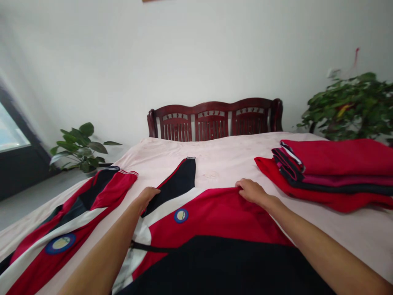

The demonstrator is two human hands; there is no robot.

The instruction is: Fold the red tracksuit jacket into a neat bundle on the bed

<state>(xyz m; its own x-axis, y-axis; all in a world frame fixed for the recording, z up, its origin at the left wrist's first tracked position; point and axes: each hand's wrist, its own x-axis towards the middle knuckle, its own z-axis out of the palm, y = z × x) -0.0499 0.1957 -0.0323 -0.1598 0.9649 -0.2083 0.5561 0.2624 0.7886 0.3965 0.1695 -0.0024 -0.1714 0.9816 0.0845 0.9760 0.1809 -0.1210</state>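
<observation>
A red, white and navy jacket [227,209] with a round blue-edged badge is spread in front of me, one navy sleeve pointing toward the headboard. At that sleeve's left edge, near the white shoulder band, my left hand [149,197] has its fingers closed on the cloth. My right hand [251,191] pinches the jacket's red upper edge on the other side. The undersides of both grips are hidden. Further left lies a second jacket [82,229] in the same colours, its cuffs toward the far side and its own round badge showing.
Pale pink cloth [221,164] covers the bed. A stack of folded red and dark clothes [340,164] sits at the right. Beyond the bed is a carved wooden headboard [211,119]. Leafy plants [81,145] stand at the left and right.
</observation>
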